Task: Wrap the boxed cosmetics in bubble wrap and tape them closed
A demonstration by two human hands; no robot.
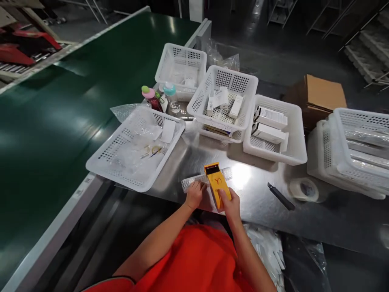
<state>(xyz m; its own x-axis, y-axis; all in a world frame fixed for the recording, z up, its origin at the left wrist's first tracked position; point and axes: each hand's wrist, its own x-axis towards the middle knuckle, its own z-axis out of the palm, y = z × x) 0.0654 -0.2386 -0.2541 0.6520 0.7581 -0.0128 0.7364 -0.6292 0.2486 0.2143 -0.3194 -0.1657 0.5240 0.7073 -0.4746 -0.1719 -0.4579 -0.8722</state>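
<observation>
My right hand (231,204) is wrapped round a yellow tape dispenser (218,184), whose dark end points away from me. Just left of it, my left hand (195,195) has its fingers bent down on a strip of bubble wrap (189,182) that lies on the metal table (170,180). The strip passes behind the dispenser and comes out on its right side. A black utility knife (281,196) and a roll of clear tape (304,190) lie on the table to the right.
White baskets (135,184) (223,121) hold plastic bags and small boxes. Another basket (275,156) holds white boxes. Stacked baskets (361,184) stand right, a cardboard box (325,95) behind. Two bottles (153,99) (172,97) stand near a green conveyor (60,113).
</observation>
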